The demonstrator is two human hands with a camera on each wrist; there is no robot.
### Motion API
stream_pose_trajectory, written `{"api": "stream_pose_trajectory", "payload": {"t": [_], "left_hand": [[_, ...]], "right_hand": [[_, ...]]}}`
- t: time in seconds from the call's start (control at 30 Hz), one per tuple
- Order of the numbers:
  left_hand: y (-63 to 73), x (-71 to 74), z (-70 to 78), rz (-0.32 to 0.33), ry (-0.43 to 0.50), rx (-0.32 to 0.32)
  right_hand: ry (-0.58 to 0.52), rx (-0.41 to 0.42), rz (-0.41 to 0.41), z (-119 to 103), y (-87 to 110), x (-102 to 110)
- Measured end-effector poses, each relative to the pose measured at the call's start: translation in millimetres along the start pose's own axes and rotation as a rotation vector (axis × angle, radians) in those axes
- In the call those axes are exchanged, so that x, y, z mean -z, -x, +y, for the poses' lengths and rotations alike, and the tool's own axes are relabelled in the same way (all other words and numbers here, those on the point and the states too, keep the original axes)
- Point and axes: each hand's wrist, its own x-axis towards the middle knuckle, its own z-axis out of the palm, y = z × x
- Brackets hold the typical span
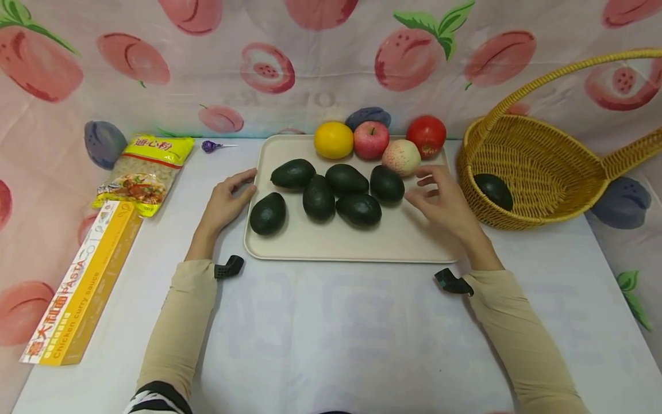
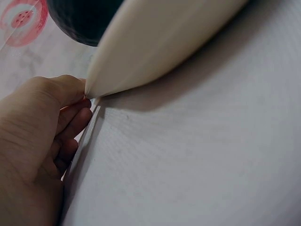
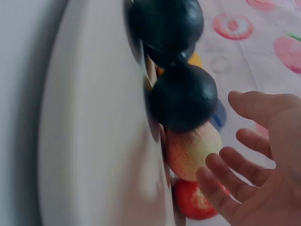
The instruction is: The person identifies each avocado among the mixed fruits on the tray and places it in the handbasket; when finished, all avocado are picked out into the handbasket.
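Several dark green avocados [image 1: 319, 198] lie on a cream tray [image 1: 414, 244]. At the tray's left rim is my left hand [image 1: 226, 201], its thumb and fingertips resting against the edge, with one avocado [image 1: 268, 214] just inside. My right hand [image 1: 439, 198] reaches over the tray's right side, thumb and fingers apart and nothing between them. Nearest to it are the rightmost avocado [image 3: 183, 99] and a pale, red-speckled peach [image 3: 190, 150]. Behind these fruits sit a yellow fruit [image 1: 333, 140], an apple [image 1: 371, 140] and a red round fruit [image 1: 426, 135].
To the right of the tray stands a yellow woven basket [image 1: 548, 167] with a tall handle and one avocado [image 1: 493, 191] inside. On the left lie a bag of pasta [image 1: 147, 172], a long yellow-and-white pasta box [image 1: 83, 287] and a purple lollipop [image 1: 211, 146].
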Motion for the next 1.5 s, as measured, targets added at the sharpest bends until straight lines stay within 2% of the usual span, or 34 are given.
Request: {"api": "stream_pose_trajectory", "payload": {"t": [0.17,0.4,0.73,1.1,1.33,1.5], "left_hand": [[0.7,-1.6,0.7,0.000,0.013,-0.001],[0.8,-4.4,0.9,0.001,0.014,-0.013],[0.9,-1.7,0.9,0.000,0.011,-0.014],[-0.4,-0.9,1.5,0.013,0.010,-0.017],[-0.9,0.4,1.2,0.011,0.003,-0.016],[0.5,1.1,1.6,0.007,-0.004,-0.004]], "right_hand": [[0.053,0.009,-0.017,-2.7,-2.8,-12.1],[0.161,-0.047,-0.061,-6.8,-3.9,-23.1],[0.219,-0.061,-0.043,-11.2,-9.1,-33.5],[0.255,0.006,-0.021,-8.5,-11.3,-36.7],[0.203,0.049,0.007,-10.3,-11.1,-32.9],[0.171,0.035,-0.017,-12.9,-9.5,-28.3]]}}
